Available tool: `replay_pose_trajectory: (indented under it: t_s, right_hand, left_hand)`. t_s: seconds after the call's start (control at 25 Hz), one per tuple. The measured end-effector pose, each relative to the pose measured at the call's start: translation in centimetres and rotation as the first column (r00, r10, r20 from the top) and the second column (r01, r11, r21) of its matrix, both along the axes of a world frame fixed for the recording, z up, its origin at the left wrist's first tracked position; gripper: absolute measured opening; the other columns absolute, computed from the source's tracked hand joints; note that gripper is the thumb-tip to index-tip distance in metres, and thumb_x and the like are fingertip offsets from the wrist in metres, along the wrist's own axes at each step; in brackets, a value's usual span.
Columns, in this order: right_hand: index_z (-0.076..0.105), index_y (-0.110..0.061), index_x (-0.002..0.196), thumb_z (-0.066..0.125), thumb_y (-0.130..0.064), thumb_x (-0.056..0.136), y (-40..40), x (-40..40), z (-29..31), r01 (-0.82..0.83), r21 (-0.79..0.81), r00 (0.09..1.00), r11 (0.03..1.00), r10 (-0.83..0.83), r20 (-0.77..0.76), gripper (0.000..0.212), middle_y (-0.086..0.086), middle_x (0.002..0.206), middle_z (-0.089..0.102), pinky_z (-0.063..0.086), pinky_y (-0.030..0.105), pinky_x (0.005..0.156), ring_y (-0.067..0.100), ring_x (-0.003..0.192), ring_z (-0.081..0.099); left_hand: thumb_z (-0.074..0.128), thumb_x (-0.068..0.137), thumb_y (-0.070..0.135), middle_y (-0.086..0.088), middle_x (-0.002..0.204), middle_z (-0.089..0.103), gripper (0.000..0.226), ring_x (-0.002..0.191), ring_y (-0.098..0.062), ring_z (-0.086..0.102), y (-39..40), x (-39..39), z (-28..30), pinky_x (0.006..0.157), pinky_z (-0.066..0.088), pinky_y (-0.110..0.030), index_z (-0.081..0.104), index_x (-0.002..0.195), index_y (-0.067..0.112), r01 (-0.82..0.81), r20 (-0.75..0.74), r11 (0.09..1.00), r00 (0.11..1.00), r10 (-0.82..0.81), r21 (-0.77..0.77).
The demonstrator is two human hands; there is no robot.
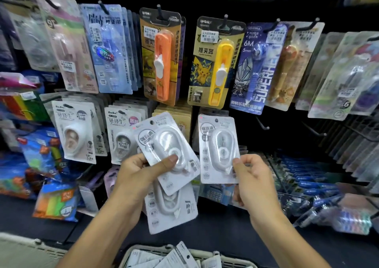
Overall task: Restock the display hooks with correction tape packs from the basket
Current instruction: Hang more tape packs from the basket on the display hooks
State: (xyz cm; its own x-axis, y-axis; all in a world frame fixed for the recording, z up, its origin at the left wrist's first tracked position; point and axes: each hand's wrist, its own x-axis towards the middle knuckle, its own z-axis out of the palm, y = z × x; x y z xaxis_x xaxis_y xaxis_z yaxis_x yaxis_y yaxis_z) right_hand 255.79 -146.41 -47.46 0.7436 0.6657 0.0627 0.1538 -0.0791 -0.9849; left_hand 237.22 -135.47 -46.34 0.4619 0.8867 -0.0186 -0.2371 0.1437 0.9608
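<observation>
Hands hold white tape packs: left hand [141, 173] grips two packs [167, 151], right hand [251, 177] pinches one pack [218, 149] by its bottom corner.

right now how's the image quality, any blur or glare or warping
Head view: centre fairly sharp, the yellow clip pack and the pack in the right hand readable; edges smeared and bowed by the wide lens, notably far left; glare on the blisters; shelf background dark.
</observation>
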Motion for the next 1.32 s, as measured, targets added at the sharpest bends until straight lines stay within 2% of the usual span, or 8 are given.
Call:
replay_pose_trajectory:
  t_s: [0.28,0.48,0.68,0.84,1.0,1.08,1.2,1.32]
  right_hand:
    - [0.056,-0.033,0.085,0.058,-0.040,0.096,-0.5,0.0,-0.1,0.145,-0.070,0.946,0.987,-0.117,0.302,0.013,-0.001,0.059,0.063,0.049,0.039,0.057,0.017,0.048,0.052]
    - [0.052,-0.030,0.112,0.070,-0.022,0.094,-0.3,-0.8,-0.4,0.035,0.020,0.953,0.999,-0.028,-0.303,0.026,0.002,0.086,0.076,0.045,0.028,0.041,0.014,0.047,0.055]
    - [0.064,-0.023,0.115,0.085,-0.036,0.076,0.3,-2.8,-0.1,-0.411,0.127,0.894,0.903,0.426,-0.140,0.046,-0.003,0.085,0.076,0.053,0.021,0.061,0.012,0.073,0.071]
    - [0.064,-0.011,0.119,0.075,-0.024,0.076,0.3,-2.3,0.6,-0.418,0.232,0.837,0.878,0.472,-0.277,0.046,0.004,0.086,0.076,0.053,0.021,0.058,0.015,0.074,0.072]
    - [0.065,-0.010,0.115,0.071,-0.022,0.087,0.3,-0.9,1.0,-0.294,0.212,0.908,0.932,0.342,-0.241,0.032,0.008,0.099,0.078,0.053,0.022,0.049,0.018,0.074,0.075]
    - [0.063,-0.017,0.112,0.067,-0.021,0.096,0.2,-0.2,0.6,-0.146,0.172,0.973,0.974,0.173,-0.155,0.018,0.001,0.095,0.078,0.053,0.027,0.045,0.018,0.071,0.073]
    - [0.064,-0.035,0.099,0.068,-0.034,0.095,0.1,0.1,0.0,-0.008,0.180,0.994,0.984,0.027,-0.107,0.005,-0.001,0.089,0.076,0.047,0.032,0.046,0.020,0.058,0.066]
    - [0.056,-0.041,0.112,0.072,-0.037,0.092,0.2,0.0,-0.3,0.006,0.133,0.983,0.991,0.018,-0.183,0.026,0.000,0.097,0.073,0.046,0.032,0.047,0.021,0.061,0.064]
  left_hand:
    - [0.091,0.058,0.021,-0.014,0.097,0.080,0.030,0.088,-0.035,0.078,0.2,-0.7,0.7,0.087,0.059,-0.049,0.082,0.087,0.016,0.000,0.017,0.999,1.000,0.000,0.051]
    - [0.088,0.059,0.023,-0.014,0.095,0.080,0.032,0.087,-0.032,0.078,0.0,-0.8,0.4,0.081,0.061,-0.042,0.081,0.088,0.013,0.054,-0.050,0.994,0.998,-0.049,0.100]
    - [0.088,0.056,0.023,-0.010,0.088,0.081,0.028,0.079,-0.022,0.079,-0.5,-0.1,0.2,0.061,0.060,-0.023,0.083,0.083,0.022,0.244,-0.157,0.956,0.963,-0.219,0.161]
    - [0.089,0.054,0.028,-0.008,0.091,0.081,0.033,0.082,-0.022,0.079,-0.5,0.1,0.1,0.062,0.059,-0.021,0.084,0.086,0.023,0.295,-0.161,0.942,0.949,-0.270,0.160]
    - [0.091,0.060,0.026,0.007,0.096,0.081,0.037,0.086,-0.012,0.078,0.5,0.1,-0.3,0.072,0.062,-0.025,0.082,0.094,0.035,0.022,-0.131,0.983,0.991,0.002,0.181]
    - [0.087,0.073,0.012,-0.001,0.094,0.081,0.034,0.089,-0.025,0.078,1.4,-0.2,-0.4,0.085,0.062,-0.048,0.081,0.096,0.036,-0.117,-0.117,0.983,0.984,0.134,0.142]
    - [0.084,0.077,0.008,-0.009,0.095,0.081,0.037,0.090,-0.037,0.077,1.8,-0.5,-0.6,0.090,0.056,-0.064,0.080,0.100,0.037,-0.147,-0.104,0.980,0.981,0.162,0.135]
    - [0.089,0.061,0.022,0.000,0.113,0.078,0.051,0.102,-0.033,0.074,1.6,-0.3,-0.8,0.097,0.053,-0.061,0.078,0.107,0.040,-0.118,-0.110,0.973,0.984,0.142,0.200]
